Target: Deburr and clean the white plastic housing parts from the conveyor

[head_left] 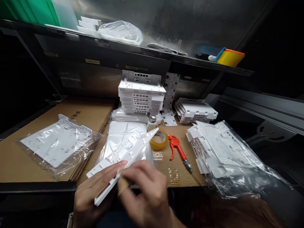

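Note:
My left hand (95, 190) is closed around a white plastic housing panel (129, 148), with cutouts and raised ribs along it. The panel is tilted, its far corner pointing up and to the right. My right hand (147, 190) presses thumb and fingers together against the panel's near long edge. Something tan shows at its thumb, blurred by motion; I cannot tell what is pinched there. Beneath the panel lies a pile of clear plastic bags (114, 129).
A stack of white housings (142, 95) stands behind. Yellow tape (159, 140), a red air blow gun (177, 147) and a metal-topped bottle (152, 122) are nearby. Bagged panels lie on left cardboard (57, 142) and at right (220, 148). A metal shelf (114, 50) crosses above.

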Available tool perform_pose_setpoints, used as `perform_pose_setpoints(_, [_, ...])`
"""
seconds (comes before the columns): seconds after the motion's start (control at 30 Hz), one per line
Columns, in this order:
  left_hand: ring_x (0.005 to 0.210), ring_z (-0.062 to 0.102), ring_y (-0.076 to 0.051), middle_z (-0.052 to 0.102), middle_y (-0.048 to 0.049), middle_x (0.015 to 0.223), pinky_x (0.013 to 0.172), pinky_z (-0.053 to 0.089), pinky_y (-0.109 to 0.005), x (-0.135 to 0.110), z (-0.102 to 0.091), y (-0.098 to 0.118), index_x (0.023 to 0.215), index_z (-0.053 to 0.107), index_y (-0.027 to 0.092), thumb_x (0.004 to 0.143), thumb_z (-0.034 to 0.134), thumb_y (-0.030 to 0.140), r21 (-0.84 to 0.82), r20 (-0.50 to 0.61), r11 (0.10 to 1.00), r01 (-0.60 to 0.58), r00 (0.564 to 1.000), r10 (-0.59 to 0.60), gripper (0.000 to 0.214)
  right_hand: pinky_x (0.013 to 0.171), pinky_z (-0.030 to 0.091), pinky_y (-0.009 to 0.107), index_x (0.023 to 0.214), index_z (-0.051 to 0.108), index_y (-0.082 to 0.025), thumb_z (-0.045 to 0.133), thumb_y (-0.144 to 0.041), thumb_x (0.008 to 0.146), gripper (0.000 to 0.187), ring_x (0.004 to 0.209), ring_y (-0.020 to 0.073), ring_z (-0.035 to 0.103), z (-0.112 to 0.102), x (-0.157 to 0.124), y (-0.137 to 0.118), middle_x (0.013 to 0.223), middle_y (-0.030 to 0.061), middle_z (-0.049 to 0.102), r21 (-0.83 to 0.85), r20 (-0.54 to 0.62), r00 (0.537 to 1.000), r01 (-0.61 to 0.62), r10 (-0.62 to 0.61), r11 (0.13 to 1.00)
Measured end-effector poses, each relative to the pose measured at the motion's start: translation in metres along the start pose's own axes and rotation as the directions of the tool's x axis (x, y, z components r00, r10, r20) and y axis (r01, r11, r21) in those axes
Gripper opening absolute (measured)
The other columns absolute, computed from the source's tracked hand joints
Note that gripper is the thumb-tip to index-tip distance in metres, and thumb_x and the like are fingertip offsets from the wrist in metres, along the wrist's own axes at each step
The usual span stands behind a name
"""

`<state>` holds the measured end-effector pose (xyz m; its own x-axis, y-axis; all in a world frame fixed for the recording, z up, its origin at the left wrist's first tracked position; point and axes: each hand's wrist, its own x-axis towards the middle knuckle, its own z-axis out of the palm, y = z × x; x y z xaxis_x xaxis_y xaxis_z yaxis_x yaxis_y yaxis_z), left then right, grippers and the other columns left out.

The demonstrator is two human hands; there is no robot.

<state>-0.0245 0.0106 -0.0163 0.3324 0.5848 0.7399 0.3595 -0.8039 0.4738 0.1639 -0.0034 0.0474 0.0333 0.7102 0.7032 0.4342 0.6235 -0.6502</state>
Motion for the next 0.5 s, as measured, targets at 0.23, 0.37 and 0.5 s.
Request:
perform_pose_setpoints(0.23, [0.108,0.075,-0.018,0.076,0.0025,0.128,0.102,0.058,-0.026,-0.004,-0.004,0.001,0.134,0.068,0.025,0.088,0.067,0.004,0.039,-0.034,0.999,-0.011,0.999,0.012,0.051,0.068,0.053,0.025,0.094,0.076,-0.018,0.066,-0.009,0.091,0.014,0.075,0.0134,0.064,-0.024,0.021,0.029,0.087,0.0035,0.069,-0.106,-0.18,0.973,-0.168,0.147,0.98])
perform_pose_setpoints(0.37, [0.108,0.075,-0.018,0.075,0.0039,0.129,0.104,0.057,-0.026,-0.005,-0.004,-0.002,0.136,0.067,0.027,0.09,0.062,0.007,0.069,-0.06,0.997,-0.014,0.998,0.018,0.051,0.069,0.056,0.026,0.098,0.076,-0.016,0.065,-0.004,0.088,0.019,0.074,0.0143,0.066,-0.017,0.012,0.016,0.085,0.0041,0.069,-0.016,-0.024,0.999,-0.044,0.044,0.999])
perform_pose_setpoints(0.5, [0.1,0.078,-0.021,0.076,0.0076,0.127,0.095,0.062,-0.029,-0.008,-0.005,-0.004,0.131,0.071,0.034,0.087,0.064,0.01,0.059,-0.08,0.998,0.006,0.997,-0.001,0.051,0.071,0.056,0.025,0.096,0.077,-0.017,0.067,-0.006,0.089,0.017,0.077,0.0138,0.067,-0.025,0.015,0.025,0.087,0.0036,0.071,-0.002,-0.086,0.994,-0.066,0.066,0.998])
